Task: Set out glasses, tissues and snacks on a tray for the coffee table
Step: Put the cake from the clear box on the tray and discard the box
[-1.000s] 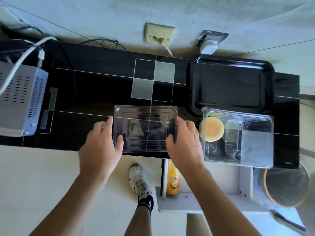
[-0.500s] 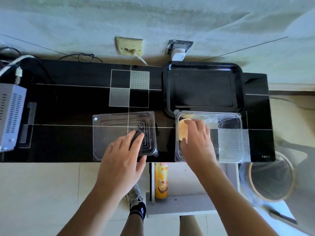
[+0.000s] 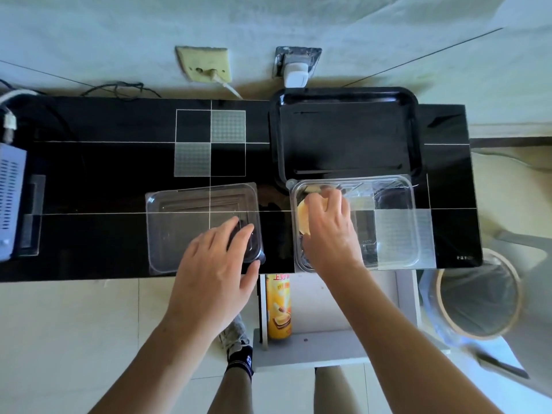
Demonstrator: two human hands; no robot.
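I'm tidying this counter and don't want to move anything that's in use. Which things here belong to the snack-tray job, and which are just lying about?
In use:
black tray
clear box
yellow cake, under the right hand
clear lid, under the left hand

Lying about:
grey device
white charger
bin
yellow can, possibly a snack for later

Black glass-topped table (image 3: 89, 180) is set against the wall, marked with white lines and frosted squares. Grey vented box (image 3: 10, 198) is seen at its left edge, cables (image 3: 119, 88) behind it. Yellowed wall socket (image 3: 204, 64) and white plug adapter (image 3: 295, 73) are mounted above. Lined waste bin (image 3: 478, 297) is placed on the floor at the right. A sneaker (image 3: 236, 333) is visible below the table edge.
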